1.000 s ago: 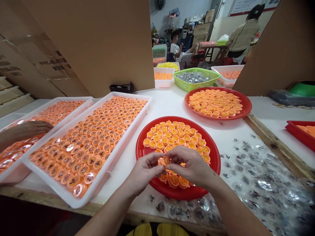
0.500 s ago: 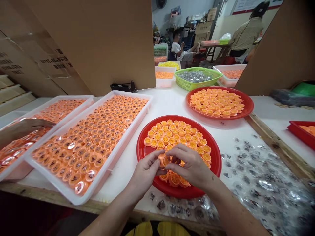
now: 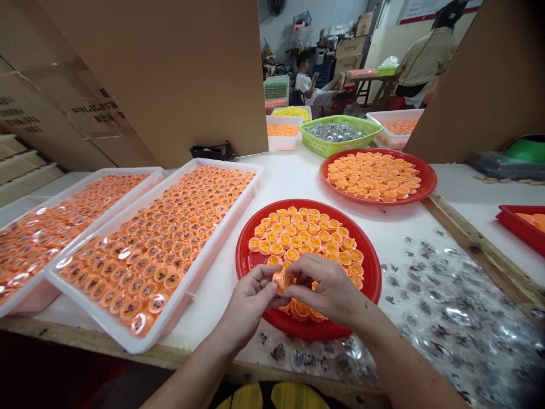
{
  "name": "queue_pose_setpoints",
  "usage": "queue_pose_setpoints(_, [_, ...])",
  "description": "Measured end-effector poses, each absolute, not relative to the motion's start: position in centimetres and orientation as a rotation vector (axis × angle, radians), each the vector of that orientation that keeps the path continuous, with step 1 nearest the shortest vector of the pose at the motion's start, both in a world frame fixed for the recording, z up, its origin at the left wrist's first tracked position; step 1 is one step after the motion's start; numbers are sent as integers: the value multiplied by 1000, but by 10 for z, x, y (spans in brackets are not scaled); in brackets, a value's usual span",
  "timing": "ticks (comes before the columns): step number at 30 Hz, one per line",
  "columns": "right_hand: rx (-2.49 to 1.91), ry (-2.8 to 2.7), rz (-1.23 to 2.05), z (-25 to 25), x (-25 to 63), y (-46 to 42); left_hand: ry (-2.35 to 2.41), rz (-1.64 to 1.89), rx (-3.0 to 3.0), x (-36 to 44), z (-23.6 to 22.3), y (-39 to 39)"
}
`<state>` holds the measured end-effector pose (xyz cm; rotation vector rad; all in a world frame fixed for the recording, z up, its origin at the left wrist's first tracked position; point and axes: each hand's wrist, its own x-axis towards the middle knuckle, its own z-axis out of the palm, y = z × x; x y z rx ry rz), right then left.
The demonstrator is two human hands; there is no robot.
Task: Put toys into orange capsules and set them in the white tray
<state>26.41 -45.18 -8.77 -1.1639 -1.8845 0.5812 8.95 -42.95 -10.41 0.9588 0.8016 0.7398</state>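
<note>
My left hand (image 3: 249,304) and my right hand (image 3: 327,287) meet over the near edge of a red round tray (image 3: 368,258). Together they pinch one small orange cap (image 3: 281,279) between thumbs and fingertips. The tray holds several rows of orange caps (image 3: 306,236) with yellow insides. Left of it sits a white tray (image 3: 204,270) packed with orange pieces (image 3: 157,244) under clear domes. Loose clear domed pieces (image 3: 434,309) with dark pictures lie on the table to the right and along the front edge.
A second white tray (image 3: 91,173) of orange pieces lies far left. A second red tray (image 3: 426,182) of caps, a green basket (image 3: 338,145) and small bins stand behind. Cardboard walls (image 3: 170,74) rise left and right. People sit in the background.
Another person's hand that lay on the far left tray has withdrawn from view. My two hands stay together on the orange cap, shifted only slightly.
</note>
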Motion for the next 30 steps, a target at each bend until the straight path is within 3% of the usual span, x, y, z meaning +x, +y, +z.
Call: queue_pose_setpoints(30, [-1234,-1966,384,-97,256,-454,829,706,1211,86,-95,-430])
